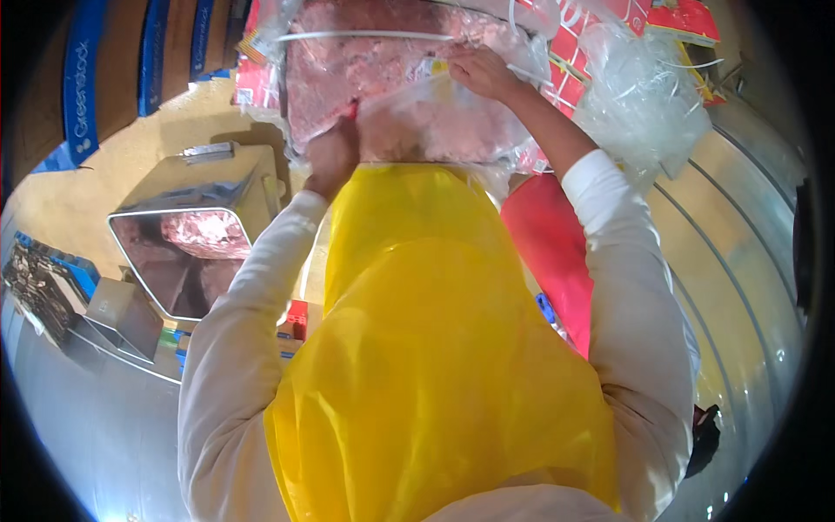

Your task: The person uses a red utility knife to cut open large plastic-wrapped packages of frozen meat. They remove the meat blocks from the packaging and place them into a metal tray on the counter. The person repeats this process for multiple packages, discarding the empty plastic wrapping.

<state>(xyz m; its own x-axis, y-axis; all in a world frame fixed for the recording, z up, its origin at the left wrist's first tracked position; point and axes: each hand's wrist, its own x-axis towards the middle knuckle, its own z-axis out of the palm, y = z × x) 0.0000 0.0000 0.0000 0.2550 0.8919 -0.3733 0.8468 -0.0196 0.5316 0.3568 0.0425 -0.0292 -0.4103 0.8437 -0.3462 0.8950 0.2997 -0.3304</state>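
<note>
Leftward of the left hand [334, 157], at one meat block [335, 74] edge, floor [74, 204] flanks one bin [178, 184]; right hand [483, 74] on film [417, 117]; both grips unclear.

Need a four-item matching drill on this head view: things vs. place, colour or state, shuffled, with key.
1. meat slab
2. metal bin
3. right hand
4. apron

A. at the clear film, beside a small yellow patch
B. plain bright yellow, down the middle of the picture
C. pinkish red, partly under film
D. left of the apron, open mouth facing the person

Pairs: 1-C, 2-D, 3-A, 4-B
</note>
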